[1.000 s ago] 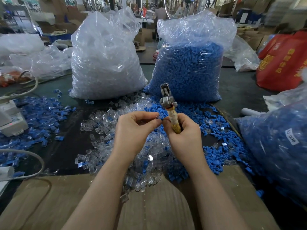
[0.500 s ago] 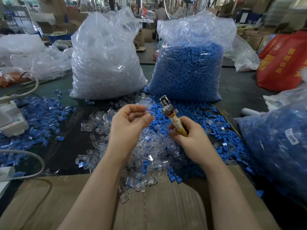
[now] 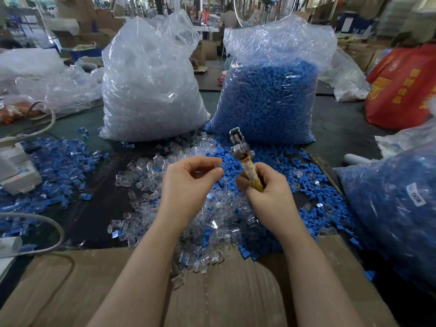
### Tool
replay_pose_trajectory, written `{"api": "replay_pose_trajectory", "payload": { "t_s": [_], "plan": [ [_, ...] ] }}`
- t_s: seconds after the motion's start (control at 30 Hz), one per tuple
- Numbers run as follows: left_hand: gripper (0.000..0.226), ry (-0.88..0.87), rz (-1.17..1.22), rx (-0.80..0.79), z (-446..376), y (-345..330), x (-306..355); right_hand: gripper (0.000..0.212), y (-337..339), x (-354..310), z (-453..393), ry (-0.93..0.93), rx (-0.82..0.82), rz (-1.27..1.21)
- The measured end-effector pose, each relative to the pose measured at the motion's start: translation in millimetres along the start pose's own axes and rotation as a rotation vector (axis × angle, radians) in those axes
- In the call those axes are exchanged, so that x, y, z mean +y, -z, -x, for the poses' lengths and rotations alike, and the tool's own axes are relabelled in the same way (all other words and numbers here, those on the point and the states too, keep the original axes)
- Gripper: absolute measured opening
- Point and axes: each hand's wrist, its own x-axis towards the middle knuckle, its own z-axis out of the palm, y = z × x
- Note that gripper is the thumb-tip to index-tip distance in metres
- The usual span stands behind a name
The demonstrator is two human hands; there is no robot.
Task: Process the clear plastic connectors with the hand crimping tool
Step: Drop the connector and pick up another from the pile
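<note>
Above the middle of the table (image 3: 89,215), the right hand (image 3: 266,197) grips the hand crimping tool (image 3: 243,159) by its wrapped handle, metal head pointing up. Just beside it, the left hand (image 3: 188,185) curls its fingers, thumb and fingertip close together; I cannot tell if they pinch a piece. Under both hands lies a pile of clear plastic connectors (image 3: 151,175) mixed with blue caps (image 3: 299,185). Behind stand a bag of clear parts (image 3: 151,86) and a bag of blue parts (image 3: 269,100). Cardboard (image 3: 224,293) lies at the near edge.

Clear connectors (image 3: 151,175), blue caps (image 3: 266,102)
</note>
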Motion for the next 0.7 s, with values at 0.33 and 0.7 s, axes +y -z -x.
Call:
{"api": "replay_pose_trajectory", "payload": {
  "t_s": [0.33, 0.7],
  "plan": [
    [0.019, -0.004, 0.015, -0.016, 3.2, -9.0, 0.6, 0.021, -9.0, -7.6, 2.2, 0.087, 0.082, 0.016],
    [0.024, -0.014, 0.068, -0.019, 3.6, -9.6, -0.1, 0.024, -12.5, -8.1, 1.9, 0.078, 0.111, 0.030]
  ]
}}
